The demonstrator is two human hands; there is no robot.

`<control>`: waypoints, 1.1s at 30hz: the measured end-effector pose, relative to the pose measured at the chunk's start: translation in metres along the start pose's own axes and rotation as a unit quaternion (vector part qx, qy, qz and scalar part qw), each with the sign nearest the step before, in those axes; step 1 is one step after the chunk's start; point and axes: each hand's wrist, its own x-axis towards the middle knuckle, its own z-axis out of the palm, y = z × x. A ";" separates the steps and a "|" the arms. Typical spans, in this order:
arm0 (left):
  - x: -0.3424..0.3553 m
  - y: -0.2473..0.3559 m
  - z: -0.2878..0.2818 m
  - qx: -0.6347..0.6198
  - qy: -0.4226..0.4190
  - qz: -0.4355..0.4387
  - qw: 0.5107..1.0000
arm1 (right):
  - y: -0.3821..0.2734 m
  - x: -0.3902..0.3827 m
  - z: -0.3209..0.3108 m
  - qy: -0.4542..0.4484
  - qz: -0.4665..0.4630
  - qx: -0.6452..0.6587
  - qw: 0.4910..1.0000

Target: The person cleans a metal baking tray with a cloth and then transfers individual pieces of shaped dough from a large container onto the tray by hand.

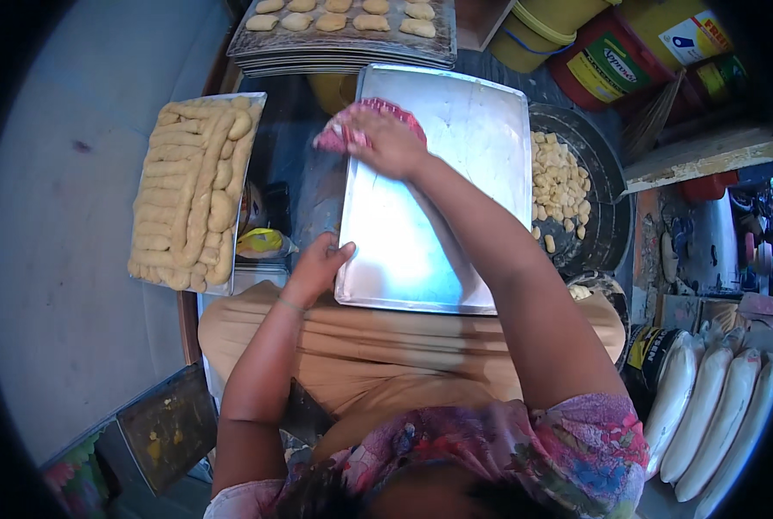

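A shiny metal baking tray (473, 121) lies in front of me, its near edge over my lap. My left hand (319, 266) grips the tray's left rim near the front corner, thumb on top. Near the far left corner, my right hand (388, 143) presses a red patterned cloth (404, 115) on the tray's surface. Part of the cloth bunches out past the left rim. The fingers of that hand rest over the cloth, and its forearm crosses above the tray.
At left, a tray of long dough strips (192, 186). Ahead, stacked trays (343, 54) bear dough pieces. At right, a round black pan (607, 233) holds small dough chunks (559, 177). Buckets (611, 65) stand at the far right. Long white filled bags (706, 419) lie at the near right.
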 end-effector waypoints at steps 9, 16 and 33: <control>-0.002 0.014 0.023 0.140 0.212 0.142 0.957 | 0.112 0.017 -0.030 0.109 0.113 -0.173 0.972; -0.004 0.025 0.031 0.120 0.195 0.130 0.965 | 0.206 -0.084 -0.117 0.215 0.220 -0.146 0.940; -0.002 0.000 0.042 0.120 0.246 0.123 0.954 | 0.130 -0.052 -0.077 0.098 0.282 -0.146 0.943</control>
